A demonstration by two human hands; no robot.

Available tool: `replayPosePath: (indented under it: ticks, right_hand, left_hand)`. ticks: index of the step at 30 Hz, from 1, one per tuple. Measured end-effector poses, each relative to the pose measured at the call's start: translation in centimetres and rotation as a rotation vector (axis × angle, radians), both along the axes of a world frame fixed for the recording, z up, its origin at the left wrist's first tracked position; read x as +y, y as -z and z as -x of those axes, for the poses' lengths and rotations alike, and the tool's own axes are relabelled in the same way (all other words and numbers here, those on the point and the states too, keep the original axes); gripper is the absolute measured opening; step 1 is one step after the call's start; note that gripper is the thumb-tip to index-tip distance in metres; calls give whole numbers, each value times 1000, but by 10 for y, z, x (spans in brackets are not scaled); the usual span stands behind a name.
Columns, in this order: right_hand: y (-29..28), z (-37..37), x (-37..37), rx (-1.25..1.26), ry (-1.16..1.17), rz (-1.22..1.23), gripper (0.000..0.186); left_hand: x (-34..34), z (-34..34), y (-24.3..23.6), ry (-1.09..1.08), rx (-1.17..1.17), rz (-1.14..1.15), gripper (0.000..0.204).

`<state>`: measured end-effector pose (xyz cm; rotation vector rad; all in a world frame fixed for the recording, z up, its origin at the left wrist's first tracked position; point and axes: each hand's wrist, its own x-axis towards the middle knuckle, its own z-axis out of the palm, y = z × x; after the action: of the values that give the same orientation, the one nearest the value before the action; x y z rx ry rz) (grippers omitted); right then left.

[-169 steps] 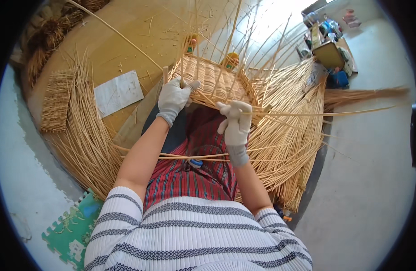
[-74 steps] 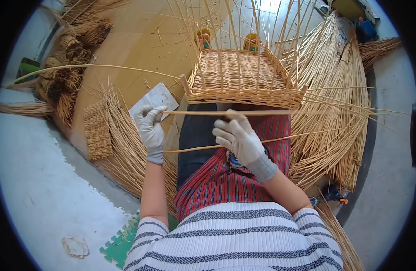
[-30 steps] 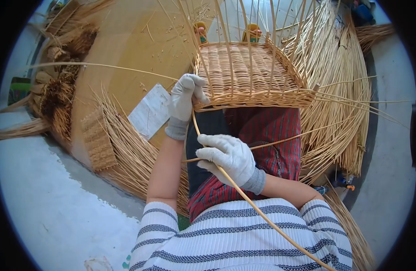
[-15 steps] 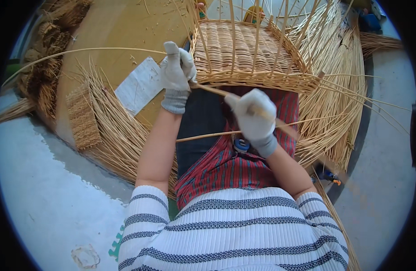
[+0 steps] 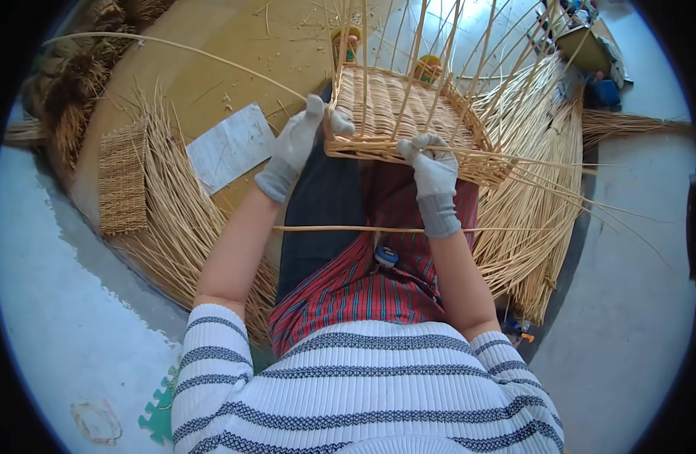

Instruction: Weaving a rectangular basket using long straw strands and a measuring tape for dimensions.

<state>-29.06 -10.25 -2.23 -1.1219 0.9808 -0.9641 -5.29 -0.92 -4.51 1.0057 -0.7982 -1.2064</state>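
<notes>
A woven cane basket base (image 5: 401, 98) with tall upright stakes rests above my lap, long loose canes sticking out at its sides. My left hand (image 5: 295, 140), in a white glove, grips its front left corner, the fingertips partly hidden by the weave. My gloved right hand (image 5: 431, 170) is closed on a cane along the front rim, right of the middle. A single cane (image 5: 325, 228) lies across my thighs below the basket, above a small blue object (image 5: 386, 255) on the red striped cloth.
Long cane bundles (image 5: 537, 250) lie at the right, more (image 5: 174, 219) at the left beside a woven mat piece (image 5: 122, 174), a white sheet (image 5: 231, 147) and dark bundles (image 5: 60, 98). My sandalled feet (image 5: 430, 69) show beyond the basket. A green foam mat (image 5: 159, 408) lies lower left.
My right hand has risen from below the basket to its front rim. The long cane that ran diagonally toward me through that hand now runs off to the right along the rim.
</notes>
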Motion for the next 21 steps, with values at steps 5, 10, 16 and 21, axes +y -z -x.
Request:
replayPosePath:
  ticks: [5,10,16,21]
  right_hand:
    - [5,2,0,-44,14,-20,24]
    - [-30,-18,3,398,-64,539,25]
    - [-96,-116,-22,1046,-476,956,81]
    - [-84,-158,-14,645,-253,1204,88]
  left_hand:
    - [9,9,5,-40,-171,-34,23]
    - [3,13,21,-97,-256,-77,26]
    - [-2,26,31,-263,-210,-67,25]
    - [-1,29,28,-334,-288,-24,27]
